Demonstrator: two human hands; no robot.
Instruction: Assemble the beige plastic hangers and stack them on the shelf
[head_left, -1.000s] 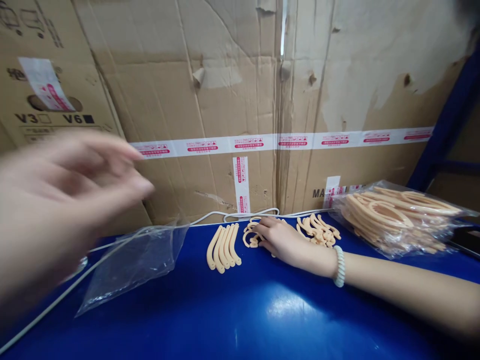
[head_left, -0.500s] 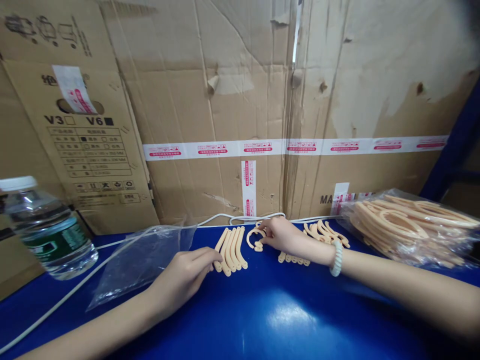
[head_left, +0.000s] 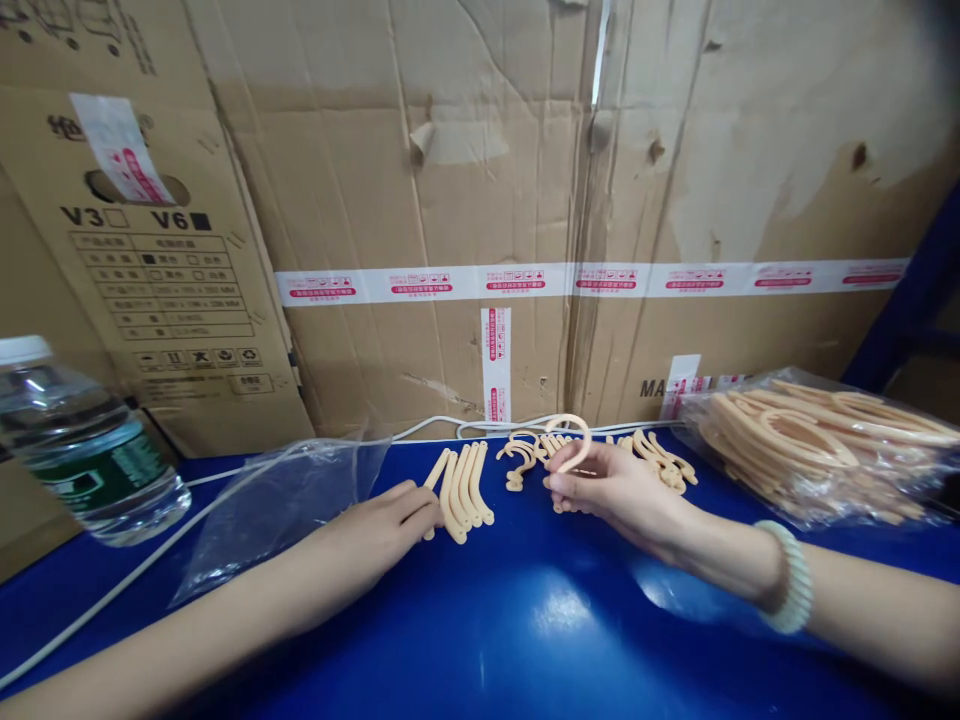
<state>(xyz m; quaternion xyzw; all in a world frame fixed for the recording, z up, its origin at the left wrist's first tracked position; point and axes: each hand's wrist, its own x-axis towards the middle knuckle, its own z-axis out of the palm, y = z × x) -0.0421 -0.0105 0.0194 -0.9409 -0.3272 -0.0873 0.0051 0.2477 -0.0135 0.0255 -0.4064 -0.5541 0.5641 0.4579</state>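
My right hand (head_left: 611,495) pinches one curved peach-coloured plastic hook (head_left: 571,441) and holds it just above the blue table (head_left: 525,620). More loose hooks (head_left: 652,457) lie scattered behind and beside that hand. My left hand (head_left: 382,528) rests on the table with its fingers together, the fingertips touching a neat row of several hooks (head_left: 459,482) laid side by side. It holds nothing.
An empty clear plastic bag (head_left: 277,510) lies left of the row. A full bag of larger peach parts (head_left: 817,440) sits at the right. A water bottle (head_left: 82,450) lies at the far left. A white cable (head_left: 135,575) runs along worn cardboard boxes (head_left: 450,200) behind.
My left hand came down from near the camera to the row of hooks. My right hand drew back from the loose pile, lifting one hook.
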